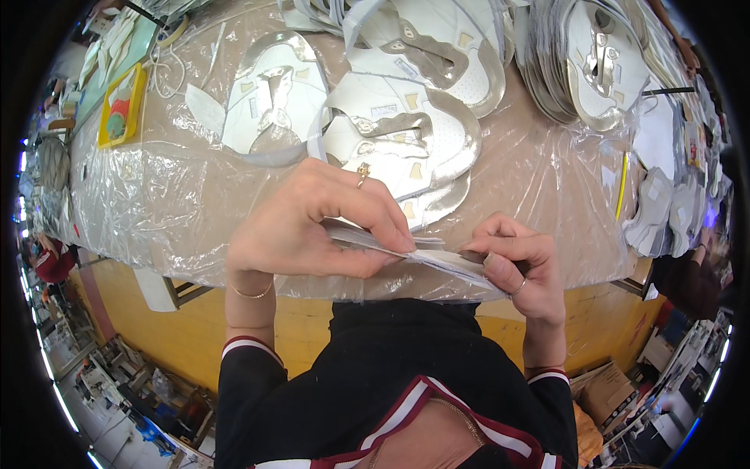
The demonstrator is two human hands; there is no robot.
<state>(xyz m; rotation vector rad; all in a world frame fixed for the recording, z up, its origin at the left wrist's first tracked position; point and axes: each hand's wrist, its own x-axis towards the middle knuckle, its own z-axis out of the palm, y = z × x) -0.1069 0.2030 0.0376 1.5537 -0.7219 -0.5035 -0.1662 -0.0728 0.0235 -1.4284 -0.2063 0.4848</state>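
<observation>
Brt w/ glare, warped edges

Plastic sheeting (187, 211) was spread over the table. At the near edge, a layered piece (453, 263) was held between the left hand (320, 223) and the right hand (519, 258). Beyond them, overlapping shoe uppers (453, 137) were laid; one single upper (308, 82) was set immediately to their left, and an upper stack (582, 74) to their right. At far left a tray (117, 143) was placed; at far right, beyond a thin stick (623, 186), flat cut pieces (652, 211) were laid.
</observation>
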